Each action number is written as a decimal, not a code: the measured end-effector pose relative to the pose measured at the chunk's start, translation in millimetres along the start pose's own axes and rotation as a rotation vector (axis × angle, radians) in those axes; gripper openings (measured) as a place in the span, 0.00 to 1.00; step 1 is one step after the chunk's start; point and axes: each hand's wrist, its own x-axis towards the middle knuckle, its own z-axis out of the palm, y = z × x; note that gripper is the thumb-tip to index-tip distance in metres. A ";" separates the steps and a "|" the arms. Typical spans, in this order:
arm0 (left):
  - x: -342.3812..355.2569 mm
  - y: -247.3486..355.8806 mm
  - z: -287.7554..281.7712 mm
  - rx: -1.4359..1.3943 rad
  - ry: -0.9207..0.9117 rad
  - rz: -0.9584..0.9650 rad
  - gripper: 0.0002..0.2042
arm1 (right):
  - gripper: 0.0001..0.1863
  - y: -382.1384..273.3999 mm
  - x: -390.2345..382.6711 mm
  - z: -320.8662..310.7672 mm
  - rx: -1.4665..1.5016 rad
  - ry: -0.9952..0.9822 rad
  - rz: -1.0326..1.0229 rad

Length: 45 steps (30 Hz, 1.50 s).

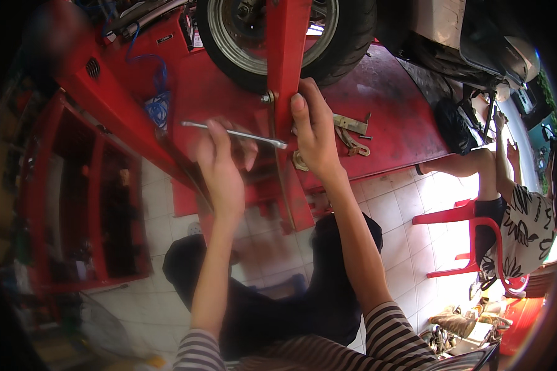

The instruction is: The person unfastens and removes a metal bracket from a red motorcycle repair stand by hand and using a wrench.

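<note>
A slim silver wrench (254, 134) lies across the fingers of my left hand (220, 164), which are closed on its shaft and slightly blurred. Its right end sits just in front of a red steel post (284, 55). My right hand (315, 133) presses against the right side of that post, thumb up, with the other fingers partly hidden behind it. A bolt with a nut (267, 98) sticks out on the post's left side, above the wrench. Beside my right hand, worn metal brackets (353, 123) rest on the red platform (396, 105).
A scooter wheel (359, 37) stands on the platform behind the post. A slanted red beam (124, 105) and a coiled blue hose (158, 111) are to the left, by a red shelf unit (96, 204). At right, a person (520, 229) sits on a red plastic chair (445, 216).
</note>
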 end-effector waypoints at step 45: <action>0.2 24.6 1.7 0.373 -0.119 0.151 0.11 | 0.15 -4.6 -20.1 -68.0 0.671 0.511 0.166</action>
